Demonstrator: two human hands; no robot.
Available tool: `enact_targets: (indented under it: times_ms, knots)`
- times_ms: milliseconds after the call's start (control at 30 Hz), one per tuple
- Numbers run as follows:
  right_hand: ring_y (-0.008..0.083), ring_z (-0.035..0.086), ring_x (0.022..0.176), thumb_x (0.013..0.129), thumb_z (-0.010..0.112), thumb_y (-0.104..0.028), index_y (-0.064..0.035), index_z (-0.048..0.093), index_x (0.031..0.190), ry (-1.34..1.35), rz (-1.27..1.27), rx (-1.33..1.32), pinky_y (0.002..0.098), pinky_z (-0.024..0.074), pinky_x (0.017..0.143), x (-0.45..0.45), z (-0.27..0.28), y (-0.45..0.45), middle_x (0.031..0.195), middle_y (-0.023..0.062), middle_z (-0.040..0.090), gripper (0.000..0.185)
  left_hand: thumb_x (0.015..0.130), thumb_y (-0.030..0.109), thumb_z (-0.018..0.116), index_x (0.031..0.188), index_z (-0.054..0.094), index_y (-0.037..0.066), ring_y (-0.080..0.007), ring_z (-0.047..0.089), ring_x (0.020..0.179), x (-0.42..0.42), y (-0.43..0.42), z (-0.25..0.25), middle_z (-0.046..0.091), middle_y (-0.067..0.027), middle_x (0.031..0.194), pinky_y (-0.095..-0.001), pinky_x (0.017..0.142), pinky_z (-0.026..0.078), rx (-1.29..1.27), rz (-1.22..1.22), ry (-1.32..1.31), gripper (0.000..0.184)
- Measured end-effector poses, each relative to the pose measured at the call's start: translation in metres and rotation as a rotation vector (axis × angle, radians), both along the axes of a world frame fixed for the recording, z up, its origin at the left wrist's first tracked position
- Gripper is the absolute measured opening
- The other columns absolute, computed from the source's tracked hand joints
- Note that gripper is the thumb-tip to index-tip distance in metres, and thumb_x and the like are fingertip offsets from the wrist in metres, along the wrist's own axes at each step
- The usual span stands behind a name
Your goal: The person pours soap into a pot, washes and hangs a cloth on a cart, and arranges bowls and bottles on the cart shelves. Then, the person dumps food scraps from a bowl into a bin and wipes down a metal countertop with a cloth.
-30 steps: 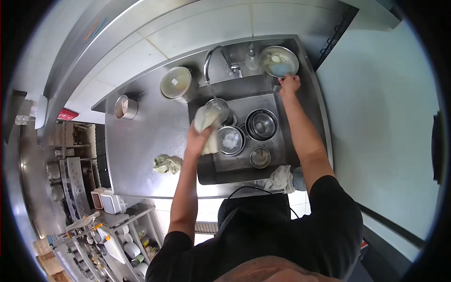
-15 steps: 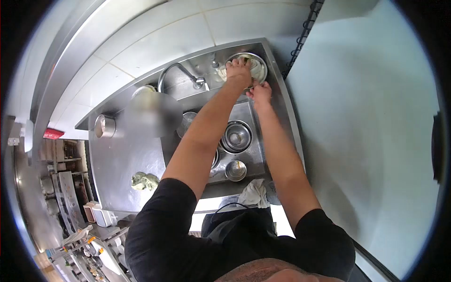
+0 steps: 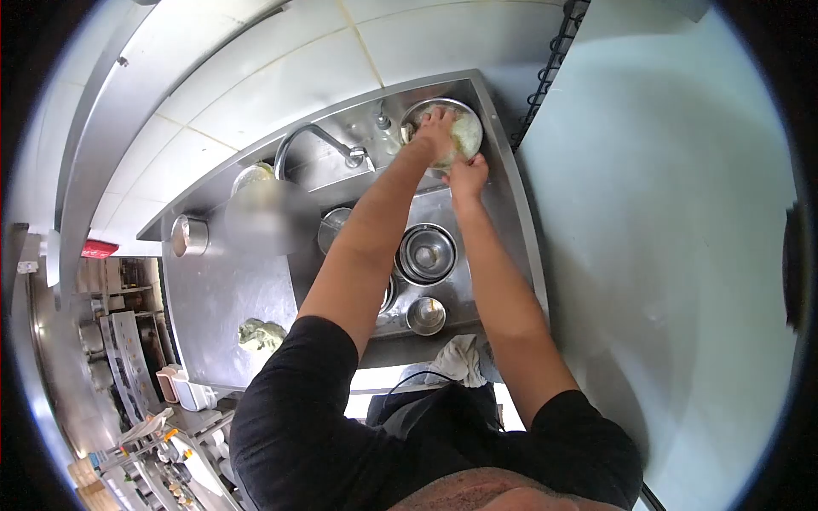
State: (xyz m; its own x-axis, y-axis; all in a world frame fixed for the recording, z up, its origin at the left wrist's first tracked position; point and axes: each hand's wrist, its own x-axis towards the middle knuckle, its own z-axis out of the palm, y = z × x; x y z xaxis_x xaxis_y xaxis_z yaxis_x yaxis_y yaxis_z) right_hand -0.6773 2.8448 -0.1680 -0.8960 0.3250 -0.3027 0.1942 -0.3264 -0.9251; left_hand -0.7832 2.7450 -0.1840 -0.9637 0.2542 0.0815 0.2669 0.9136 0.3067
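A round metal bowl (image 3: pixel 475 113) with cloudy, foamy liquid stands in the back right corner of the steel sink counter. My left hand (image 3: pixel 438 134) reaches down into it, fingers spread over the wet contents; a bit of pale cloth (image 3: pixel 408 132) shows at the bowl's left side, and whether I grip it is not visible. At the bowl's near rim, my right hand (image 3: pixel 467 175) is closed on the edge. In the sink below my arms sit stacked metal bowls (image 3: pixel 428 254) and a small metal bowl (image 3: pixel 426 316).
A curved faucet (image 3: pixel 315 132) and a soap bottle (image 3: pixel 383 122) stand along the back. On the left counter are a metal pot (image 3: pixel 189 236) and a crumpled greenish cloth (image 3: pixel 260 335). A grey-white cloth (image 3: pixel 460 359) lies over the front edge.
My left hand has carried the pale cloth from the sink's left side over into the bowl at the back right. My right hand stays at the rim. The view has shifted right.
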Motion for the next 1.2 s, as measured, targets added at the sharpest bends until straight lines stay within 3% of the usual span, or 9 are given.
enact_targets:
  times_ms: [167,400,633,700,767,867,900,1033,1200]
  knots:
    - [0.0142,0.056,0.059,0.096,0.058,-0.014,-0.0065,0.054,0.096,-0.082,0.046,-0.041,0.0319,0.0548,0.048,-0.005,0.003,0.011,0.077,0.0047,0.057,0.009,0.099,0.016,0.053,0.132,0.058,0.001,-0.0356,0.064,0.117,0.009,-0.009,0.036,0.066,-0.0219,0.126,-0.0436,0.098,0.051,0.556,0.259,-0.127,0.037]
    - [0.0142,0.054,0.064,0.100,0.063,-0.027,-0.0079,0.052,0.096,-0.114,-0.036,-0.149,0.0364,0.0581,0.053,-0.006,0.003,0.007,0.076,0.0040,0.054,0.022,0.105,0.015,0.050,0.132,0.056,-0.003,-0.0281,0.069,0.105,0.035,-0.023,0.079,0.070,-0.0156,0.117,-0.0412,0.093,0.056,1.905,0.308,-0.237,0.033]
    - [0.0173,0.058,0.087,0.099,0.063,-0.048,-0.0060,0.054,0.120,0.145,-0.036,0.428,0.0344,0.0550,0.077,0.047,0.032,0.008,0.104,0.0073,0.060,0.047,0.105,0.031,0.045,0.131,0.060,0.003,-0.0321,0.067,0.113,0.096,-0.053,0.090,0.068,-0.0161,0.124,-0.0475,0.099,0.055,2.474,-0.130,-0.406,0.041]
    - [0.0202,0.058,0.103,0.099,0.061,-0.052,-0.0064,0.050,0.132,0.085,0.082,0.049,0.0378,0.0528,0.087,0.060,0.073,-0.011,0.119,0.0097,0.059,0.057,0.102,0.035,0.045,0.132,0.060,0.003,-0.0341,0.064,0.118,0.117,-0.059,0.087,0.066,-0.0174,0.128,-0.0485,0.102,0.053,2.614,-0.214,-0.445,0.046]
    - [0.0233,0.055,0.123,0.098,0.059,-0.059,-0.0076,0.039,0.150,0.037,0.234,-0.257,0.0445,0.0480,0.101,0.065,0.087,-0.023,0.142,0.0112,0.051,0.076,0.102,0.034,0.043,0.134,0.059,0.003,-0.0353,0.064,0.118,0.142,-0.064,0.083,0.066,-0.0180,0.129,-0.0493,0.103,0.052,2.634,-0.155,-0.489,0.047]
    - [0.0279,0.047,0.136,0.096,0.060,-0.060,-0.0051,0.024,0.159,0.156,0.341,-0.354,0.0440,0.0437,0.107,0.070,0.082,-0.041,0.151,0.0191,0.041,0.091,0.102,0.032,0.042,0.138,0.055,0.002,-0.0367,0.064,0.118,0.187,-0.074,0.081,0.065,-0.0188,0.131,-0.0498,0.105,0.051,2.621,-0.005,-0.571,0.049]
    - [0.0253,0.053,0.128,0.097,0.064,-0.053,-0.0038,0.041,0.151,0.172,0.265,-0.419,0.0386,0.0436,0.106,0.070,0.082,-0.049,0.143,0.0148,0.050,0.076,0.102,0.032,0.042,0.138,0.055,0.002,-0.0362,0.064,0.118,0.197,-0.079,0.072,0.065,-0.0186,0.131,-0.0492,0.105,0.051,2.593,0.066,-0.582,0.049]
    - [0.0242,0.062,0.104,0.092,0.077,-0.034,-0.0023,0.066,0.115,0.246,0.160,-0.152,0.0345,0.0464,0.096,0.066,0.059,-0.076,0.115,0.0086,0.068,0.041,0.105,0.029,0.047,0.135,0.057,0.002,-0.0289,0.066,0.114,0.215,-0.078,0.048,0.067,-0.0150,0.126,-0.0423,0.099,0.055,2.533,0.229,-0.498,0.041]
    - [0.0281,0.063,0.107,0.087,0.080,-0.030,-0.0032,0.066,0.119,0.382,0.257,0.434,0.0384,0.0487,0.095,0.081,0.050,-0.099,0.114,0.0167,0.067,0.044,0.110,0.033,0.040,0.134,0.055,0.008,-0.0284,0.067,0.108,0.212,-0.096,0.018,0.066,-0.0121,0.124,-0.0419,0.097,0.055,2.001,0.702,-0.178,0.037]
